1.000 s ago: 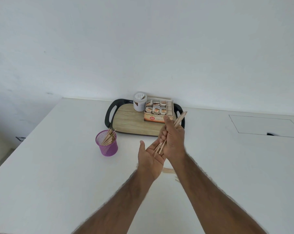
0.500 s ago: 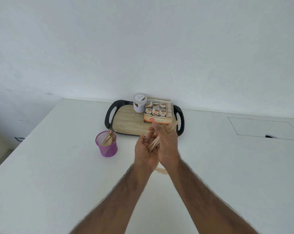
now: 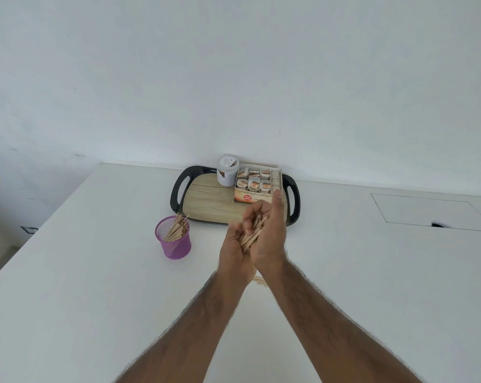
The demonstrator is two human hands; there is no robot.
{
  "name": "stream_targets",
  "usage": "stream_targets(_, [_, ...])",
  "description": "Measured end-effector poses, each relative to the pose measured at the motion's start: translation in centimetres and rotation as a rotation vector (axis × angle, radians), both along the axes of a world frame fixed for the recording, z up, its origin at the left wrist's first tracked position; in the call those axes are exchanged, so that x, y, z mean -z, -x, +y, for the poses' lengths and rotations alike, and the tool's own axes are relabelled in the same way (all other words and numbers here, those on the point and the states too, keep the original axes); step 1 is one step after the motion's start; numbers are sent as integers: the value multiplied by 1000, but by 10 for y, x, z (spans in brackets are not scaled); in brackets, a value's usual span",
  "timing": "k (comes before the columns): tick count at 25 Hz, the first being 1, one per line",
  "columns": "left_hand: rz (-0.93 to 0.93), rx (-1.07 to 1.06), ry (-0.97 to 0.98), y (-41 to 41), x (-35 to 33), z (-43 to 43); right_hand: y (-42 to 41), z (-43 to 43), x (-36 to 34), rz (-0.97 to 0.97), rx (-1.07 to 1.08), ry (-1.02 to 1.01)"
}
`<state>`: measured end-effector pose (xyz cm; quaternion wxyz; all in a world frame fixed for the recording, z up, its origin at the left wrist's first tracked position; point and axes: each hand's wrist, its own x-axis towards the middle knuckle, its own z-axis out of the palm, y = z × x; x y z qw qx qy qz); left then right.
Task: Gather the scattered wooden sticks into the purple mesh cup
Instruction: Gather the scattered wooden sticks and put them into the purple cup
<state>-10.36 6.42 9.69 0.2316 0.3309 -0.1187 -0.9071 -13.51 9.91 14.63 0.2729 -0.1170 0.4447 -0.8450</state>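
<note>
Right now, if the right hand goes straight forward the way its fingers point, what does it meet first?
Probably the box of sachets on the tray; the right hand points at it, though depth is unclear.

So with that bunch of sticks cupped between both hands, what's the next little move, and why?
Probably carry the bundle of sticks leftward to the purple mesh cup and drop it in. Both the left hand and right hand already enclose it, and the cup stands upright, open, beside them.
</note>
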Motion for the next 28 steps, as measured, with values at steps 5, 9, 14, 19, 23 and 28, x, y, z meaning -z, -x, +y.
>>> stream_targets(5, [-110, -83, 13, 2, -5, 9, 8, -2, 2, -68, 82, -91])
stream_targets(9, [-164, -164, 0, 2, -13, 7, 15, -2, 4, -125, 102, -74])
stream_targets(14, [-131, -216, 51, -2, -9, -3, 18, 10, 7, -25, 147, -86])
stream_targets(19, [-191, -254, 178, 7, -10, 6, 11, 9, 1, -264, 114, 84])
stream_targets(23, [-421, 47, 405, 5, -15, 11, 22, 9, -8, -278, 148, 3])
stream_targets(28, [-569, 205, 682, 0, -25, 2, 36, 19, -3, -156, 107, -53])
